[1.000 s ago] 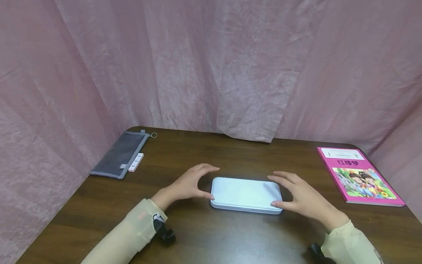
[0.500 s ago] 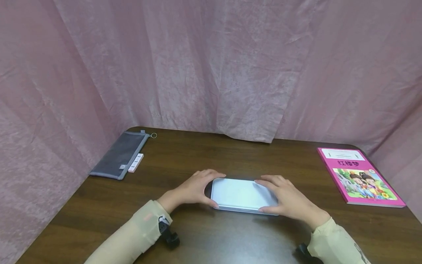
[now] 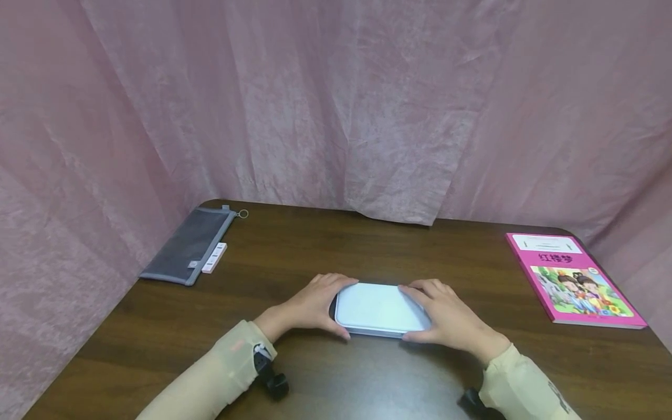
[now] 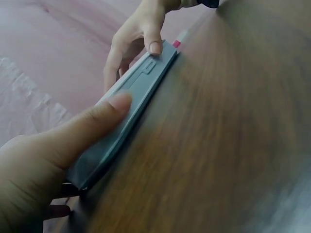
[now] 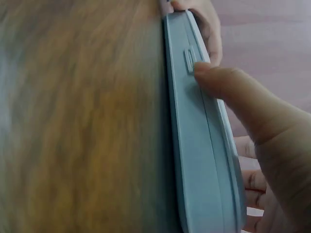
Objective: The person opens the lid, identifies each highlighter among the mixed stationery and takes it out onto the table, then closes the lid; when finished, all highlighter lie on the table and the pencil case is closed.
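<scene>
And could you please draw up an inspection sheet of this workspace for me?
Surface: brown table, wood grain, pale glare toward the front.
Job's things: white case, looks shut, held lengthwise between both hands.
Clutter: grey pouch at the left with a white strip beside it; pink book at the right.
Hands: left hand grips the case's left end; right hand grips its right end.
Cables: nothing seen.
Surroundings: pink curtain behind and at both sides.
</scene>
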Demonstrator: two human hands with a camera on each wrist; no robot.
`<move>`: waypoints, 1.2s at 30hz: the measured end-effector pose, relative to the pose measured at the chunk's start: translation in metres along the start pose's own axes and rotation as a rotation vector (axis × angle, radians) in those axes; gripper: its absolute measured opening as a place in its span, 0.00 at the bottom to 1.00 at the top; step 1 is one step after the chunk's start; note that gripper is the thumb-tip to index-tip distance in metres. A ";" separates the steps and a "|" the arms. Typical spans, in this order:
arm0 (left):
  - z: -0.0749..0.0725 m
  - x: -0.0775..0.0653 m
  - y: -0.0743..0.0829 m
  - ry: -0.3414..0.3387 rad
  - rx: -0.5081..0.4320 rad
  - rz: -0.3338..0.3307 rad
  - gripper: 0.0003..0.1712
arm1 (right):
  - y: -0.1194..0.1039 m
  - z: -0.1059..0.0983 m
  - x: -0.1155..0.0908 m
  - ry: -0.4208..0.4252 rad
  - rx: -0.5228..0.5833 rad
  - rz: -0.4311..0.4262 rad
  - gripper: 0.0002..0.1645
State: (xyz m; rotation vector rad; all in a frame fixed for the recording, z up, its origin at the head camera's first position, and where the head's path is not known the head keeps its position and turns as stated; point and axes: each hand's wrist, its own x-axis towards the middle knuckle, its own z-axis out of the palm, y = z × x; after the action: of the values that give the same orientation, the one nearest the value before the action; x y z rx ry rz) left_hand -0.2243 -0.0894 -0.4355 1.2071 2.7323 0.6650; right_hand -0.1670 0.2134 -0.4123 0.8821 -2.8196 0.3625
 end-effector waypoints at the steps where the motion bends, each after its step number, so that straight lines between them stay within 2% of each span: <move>1: 0.001 0.000 0.000 0.002 -0.004 -0.004 0.60 | 0.000 0.001 0.000 0.004 -0.006 -0.004 0.53; 12: 0.003 0.002 0.001 0.040 -0.032 -0.014 0.56 | 0.003 0.009 0.005 0.070 -0.039 -0.019 0.54; 20: 0.006 0.001 0.000 0.028 -0.047 -0.027 0.57 | 0.006 0.009 0.008 0.045 0.024 0.014 0.54; 28: 0.006 0.001 0.000 0.020 -0.044 -0.050 0.58 | 0.008 0.007 0.010 0.040 0.049 0.001 0.54; 36: 0.008 0.000 0.000 0.027 -0.061 -0.042 0.59 | 0.011 0.001 0.013 0.006 0.137 0.019 0.46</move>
State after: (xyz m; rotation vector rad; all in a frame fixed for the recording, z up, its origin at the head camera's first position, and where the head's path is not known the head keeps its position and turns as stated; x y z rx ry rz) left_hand -0.2220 -0.0866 -0.4423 1.1325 2.7299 0.7588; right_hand -0.1838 0.2154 -0.4120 0.8790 -2.8274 0.5656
